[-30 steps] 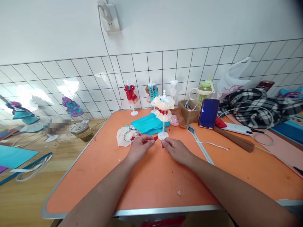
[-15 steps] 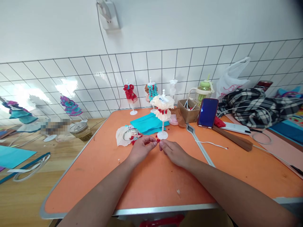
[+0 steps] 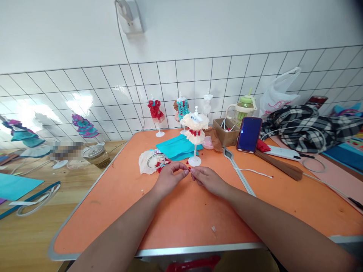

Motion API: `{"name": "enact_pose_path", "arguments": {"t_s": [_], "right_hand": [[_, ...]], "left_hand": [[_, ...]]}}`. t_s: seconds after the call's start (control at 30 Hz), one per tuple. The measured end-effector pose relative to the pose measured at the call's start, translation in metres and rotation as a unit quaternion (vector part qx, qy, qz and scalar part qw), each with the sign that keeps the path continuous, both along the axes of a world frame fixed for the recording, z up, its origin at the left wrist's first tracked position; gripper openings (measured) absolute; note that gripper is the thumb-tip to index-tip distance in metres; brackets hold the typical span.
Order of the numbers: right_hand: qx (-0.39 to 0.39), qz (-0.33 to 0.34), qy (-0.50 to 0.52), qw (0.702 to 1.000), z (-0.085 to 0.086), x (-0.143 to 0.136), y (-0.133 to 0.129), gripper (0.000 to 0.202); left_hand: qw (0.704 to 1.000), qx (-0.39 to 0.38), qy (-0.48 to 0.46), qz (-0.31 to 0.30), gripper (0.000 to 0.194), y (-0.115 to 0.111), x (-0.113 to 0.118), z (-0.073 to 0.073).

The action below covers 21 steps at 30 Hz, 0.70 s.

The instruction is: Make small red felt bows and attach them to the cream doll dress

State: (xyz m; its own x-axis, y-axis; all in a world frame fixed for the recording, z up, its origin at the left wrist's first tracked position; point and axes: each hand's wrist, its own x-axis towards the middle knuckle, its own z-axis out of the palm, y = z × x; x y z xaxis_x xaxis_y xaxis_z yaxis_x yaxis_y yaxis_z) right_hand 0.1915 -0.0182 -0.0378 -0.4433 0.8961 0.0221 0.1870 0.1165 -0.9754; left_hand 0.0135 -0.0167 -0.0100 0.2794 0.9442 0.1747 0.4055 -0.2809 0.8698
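Note:
My left hand (image 3: pixel 173 176) and my right hand (image 3: pixel 206 179) meet fingertip to fingertip over the orange table, each closed in a pinch. Between them is a small red piece (image 3: pixel 190 169), mostly covered by the fingers; it looks like paper or ribbon. Just behind stands a miniature white dress form (image 3: pixel 195 160) wearing a cream ruffled dress (image 3: pixel 195 130) with red bows at the waist. To the left of my left hand lie cream crepe paper (image 3: pixel 143 163), a roll of tape (image 3: pixel 155 161) and red scraps (image 3: pixel 163 167).
Turquoise paper (image 3: pixel 176 147) lies behind the hands. Further back stand more small dress forms (image 3: pixel 160 134), a cardboard box (image 3: pixel 231 138), a phone (image 3: pixel 249 135) and a green-lidded bottle (image 3: pixel 244 107). Brown strips (image 3: pixel 280 166) and a grey zipper-like strip (image 3: pixel 241 175) lie right.
My hands stay almost in place, with the fingertips still together on the red piece. The right hand has tilted slightly. Nothing else has visibly moved.

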Motion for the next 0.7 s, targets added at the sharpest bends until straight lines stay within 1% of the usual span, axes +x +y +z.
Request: {"name": "enact_pose_path", "arguments": {"t_s": [0.27, 0.47, 0.7], "right_hand": [[-0.013, 0.013, 0.015, 1.0, -0.0012, -0.0001, 0.0009, 0.043], [0.001, 0.038, 0.031, 0.999, 0.0004, 0.0, 0.0007, 0.043], [0.016, 0.009, -0.015, 1.0, 0.0033, -0.0022, -0.0036, 0.044]], "left_hand": [[1.0, -0.006, -0.009, -0.006, 0.017, 0.0015, -0.0008, -0.0019], [1.0, -0.017, -0.021, -0.008, 0.018, 0.0033, -0.0008, -0.0045], [0.999, -0.034, -0.042, -0.002, 0.019, 0.0007, 0.0014, -0.0007]]}}
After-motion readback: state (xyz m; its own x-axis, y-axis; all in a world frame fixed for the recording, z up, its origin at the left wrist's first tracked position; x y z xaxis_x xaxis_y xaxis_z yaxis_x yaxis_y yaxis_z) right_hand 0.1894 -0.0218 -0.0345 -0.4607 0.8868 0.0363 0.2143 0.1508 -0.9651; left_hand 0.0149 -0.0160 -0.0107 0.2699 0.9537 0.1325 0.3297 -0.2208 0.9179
